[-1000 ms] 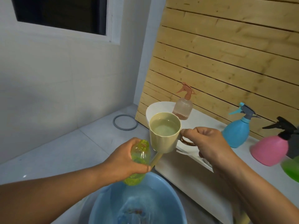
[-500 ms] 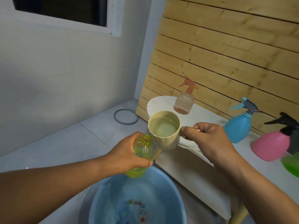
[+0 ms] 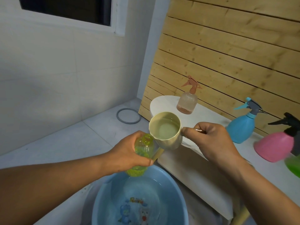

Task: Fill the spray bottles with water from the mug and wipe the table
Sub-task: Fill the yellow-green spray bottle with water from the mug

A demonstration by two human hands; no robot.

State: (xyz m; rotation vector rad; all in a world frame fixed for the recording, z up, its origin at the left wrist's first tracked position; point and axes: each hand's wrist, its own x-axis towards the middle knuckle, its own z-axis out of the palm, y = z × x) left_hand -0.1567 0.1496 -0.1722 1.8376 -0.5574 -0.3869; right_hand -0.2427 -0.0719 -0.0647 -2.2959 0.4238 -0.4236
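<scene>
Over the basin, hands: left hand [image 3: 129, 153] wrapped round the uncapped yellow-green bottle [image 3: 142, 151]; right hand [image 3: 209, 140] gripping the handle of the cream mug [image 3: 165, 130].
Mug: held upright or nearly so, water inside, lip just beside the bottle's open neck; no stream visible.
Bottle in hand: tilted toward the mug, held above the blue basin [image 3: 139, 200]; fill level not readable.
Progress: likely at the start of a pour into this bottle; wiping not begun, no cloth in sight.
Surface [image 3: 211, 168]: white, carrying the other spray bottles along the wooden slat wall.
Other bottles: peach bottle [image 3: 187, 101] capped, a little liquid at its bottom; blue bottle [image 3: 240, 127] and pink bottle [image 3: 276, 146] capped, opaque, contents unknown; green bottle [image 3: 293, 163] cut off at the frame edge.
In the way: nothing between mug and neck; narrow neck likely to spill, basin below to catch it.
Floor: grey ring [image 3: 128, 115] near the wall.
</scene>
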